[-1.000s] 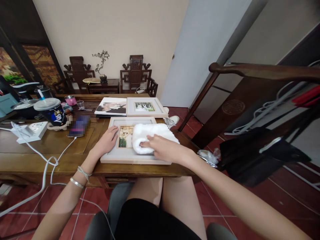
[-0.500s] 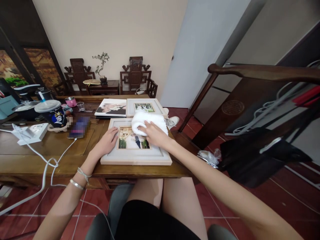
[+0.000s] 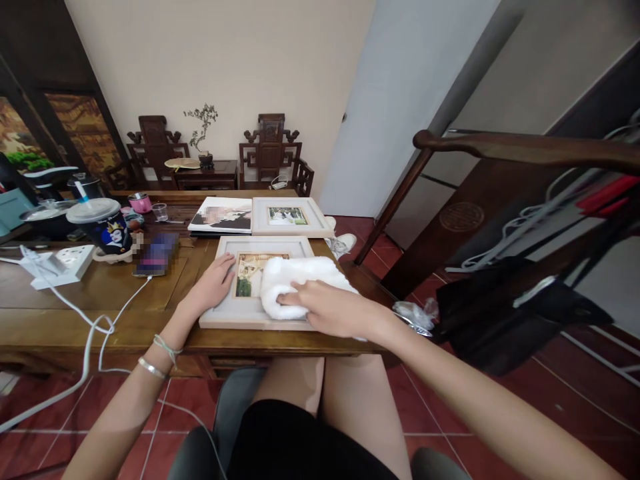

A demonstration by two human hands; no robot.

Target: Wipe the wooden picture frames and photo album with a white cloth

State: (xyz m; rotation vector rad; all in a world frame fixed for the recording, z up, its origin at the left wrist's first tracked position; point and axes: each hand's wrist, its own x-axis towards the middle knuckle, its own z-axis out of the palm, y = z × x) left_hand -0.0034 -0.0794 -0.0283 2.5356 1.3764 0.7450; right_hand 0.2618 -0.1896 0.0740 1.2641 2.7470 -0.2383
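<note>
A pale wooden picture frame (image 3: 250, 323) lies flat at the table's front edge, with a photo (image 3: 244, 287) inside a white mat. My left hand (image 3: 213, 283) rests on the frame's left side, fingers stretched out and holding nothing. Bunched under my right hand (image 3: 336, 308) is a white towel (image 3: 295, 272), gripped between thumb and fingers. The towel covers the right part of the photo and of the frame, its end hanging over the right side. Behind lie a second picture frame (image 3: 261, 221) and a white-edged photo album or print (image 3: 213, 217).
To the left on the wooden table (image 3: 175, 303) are a phone (image 3: 153, 257) on a white cable, a power strip (image 3: 67, 267), a lidded drink cup (image 3: 107, 230), a small clear cup (image 3: 160, 212) and a pink cup (image 3: 140, 202). A wooden chair (image 3: 463, 217) stands at right.
My right hand has moved the towel toward me and slightly right, from the frame's upper right to its lower right. The photo's upper middle shows more; my left hand stays put.
</note>
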